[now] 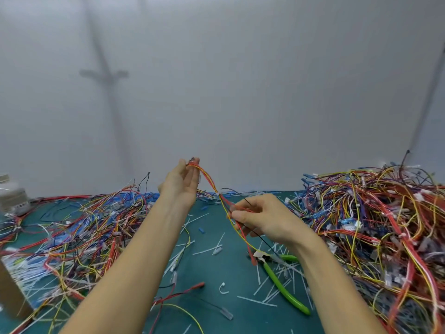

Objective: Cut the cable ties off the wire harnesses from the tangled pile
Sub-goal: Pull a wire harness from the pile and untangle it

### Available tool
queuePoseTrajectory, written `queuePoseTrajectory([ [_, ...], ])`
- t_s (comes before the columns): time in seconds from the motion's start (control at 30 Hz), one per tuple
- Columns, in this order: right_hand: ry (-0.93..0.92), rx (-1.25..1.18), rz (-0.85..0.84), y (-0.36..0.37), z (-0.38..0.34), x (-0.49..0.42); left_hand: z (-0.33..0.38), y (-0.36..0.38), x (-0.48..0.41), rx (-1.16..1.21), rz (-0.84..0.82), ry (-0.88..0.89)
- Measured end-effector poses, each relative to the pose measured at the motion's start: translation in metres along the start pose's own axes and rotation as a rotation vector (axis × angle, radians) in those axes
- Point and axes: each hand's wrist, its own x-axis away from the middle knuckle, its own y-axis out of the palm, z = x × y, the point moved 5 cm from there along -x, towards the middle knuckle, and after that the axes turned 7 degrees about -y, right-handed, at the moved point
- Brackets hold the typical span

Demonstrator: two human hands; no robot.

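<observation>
The left hand (pixel 183 183) is raised, pinching the top end of a red-and-yellow wire harness (pixel 209 180) between thumb and fingertips. The right hand (pixel 262 218) pinches it lower down, above the green desk (pixel 204 268). Green-handled cutters (pixel 280 284) lie below the right wrist among cut ties (pixel 256 301) — the tangled pile (pixel 373 225) heaps at the right, looser wires (pixel 84 225) at the left.

The box (pixel 12 292) and blurred jar (pixel 12 196) are cut off at the left edge; one cutters (pixel 281 284) handle runs under the right forearm (pixel 337 273).
</observation>
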Motion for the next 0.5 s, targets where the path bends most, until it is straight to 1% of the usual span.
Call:
queuePoseTrajectory([
  [0.07, 0.005, 0.182, -0.056, -0.004, 0.001, 0.002, -0.009, 0.001, 0.002, -0.075, -0.059, -0.066],
  [0.1, 0.01, 0.243, -0.07, -0.006, 0.002, 0.003, -0.013, 0.002, 0.004, -0.165, -0.092, -0.076],
  [0.13, 0.012, 0.23, -0.064, -0.01, 0.003, 0.004, -0.015, 0.003, 0.007, -0.283, -0.129, -0.053],
  [0.2, -0.023, 0.009, 0.024, -0.016, -0.003, 0.005, -0.019, 0.005, 0.013, -0.523, -0.234, 0.032],
  [0.27, -0.072, -0.246, 0.153, -0.022, -0.008, 0.003, -0.029, 0.003, 0.023, -0.702, -0.382, 0.076],
  [0.33, -0.092, -0.526, 0.262, -0.026, -0.009, -0.001, -0.043, -0.001, 0.036, -0.882, -0.541, 0.082],
  [0.4, -0.044, -0.748, 0.332, -0.028, -0.005, -0.004, -0.056, -0.006, 0.045, -1.041, -0.645, 0.058],
  [0.43, -0.013, -0.763, 0.341, -0.029, -0.003, -0.004, -0.061, -0.009, 0.046, -1.104, -0.673, 0.043],
  [0.5, 0.043, -0.608, 0.319, -0.03, 0.001, -0.004, -0.07, -0.014, 0.044, -1.23, -0.714, 0.022],
])
